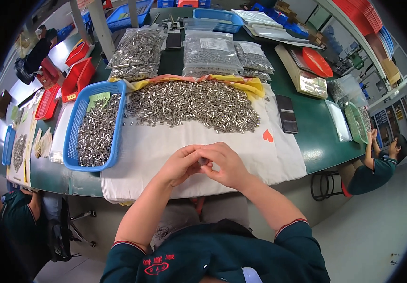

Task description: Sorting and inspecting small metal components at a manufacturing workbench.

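My left hand and my right hand meet over the near part of a white cloth, fingers curled and touching. Between the fingertips shows a small grey metal piece; the fingers hide most of it, so I cannot tell if there is more than one. Beyond my hands, a wide heap of short shiny metal cylinders lies across the cloth. To the left, a blue perforated basket holds more of these cylinders and a green slip of paper.
Behind the heap are a rolled yellow and red cloth edge and clear bags of metal parts. A dark wallet-like case lies right of the cloth. People sit at the far left and far right.
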The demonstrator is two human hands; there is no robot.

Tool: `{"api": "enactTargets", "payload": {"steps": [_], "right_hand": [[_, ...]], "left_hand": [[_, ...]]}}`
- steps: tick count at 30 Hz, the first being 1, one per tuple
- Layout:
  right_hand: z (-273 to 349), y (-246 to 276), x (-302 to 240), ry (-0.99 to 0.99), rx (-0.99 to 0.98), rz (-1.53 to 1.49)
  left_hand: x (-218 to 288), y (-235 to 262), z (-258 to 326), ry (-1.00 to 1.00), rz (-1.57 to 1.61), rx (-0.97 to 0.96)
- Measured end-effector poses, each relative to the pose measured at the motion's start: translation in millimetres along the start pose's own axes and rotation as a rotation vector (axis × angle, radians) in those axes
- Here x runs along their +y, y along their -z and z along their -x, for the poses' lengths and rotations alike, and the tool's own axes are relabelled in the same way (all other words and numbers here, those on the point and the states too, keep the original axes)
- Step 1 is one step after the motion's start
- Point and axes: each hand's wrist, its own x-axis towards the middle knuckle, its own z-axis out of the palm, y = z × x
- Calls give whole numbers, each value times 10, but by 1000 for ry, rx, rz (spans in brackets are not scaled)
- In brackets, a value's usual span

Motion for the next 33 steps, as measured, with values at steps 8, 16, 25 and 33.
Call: {"api": "enactTargets", "payload": {"steps": [8, 16, 25, 33], "right_hand": [[-124, 613, 944, -32, -243, 571], [-599, 211, 1181, 11, -502, 612], [-1084, -423, 1169, 27, -260, 466], [-250, 427, 1389, -508, 366, 521]], "left_hand": [[-119, 169, -10, -51, -139, 130], [-139, 298, 47, -63, -123, -34], [-143, 296, 40, -26, -87, 7], [-117, 209, 22, -64, -153, 44]]}}
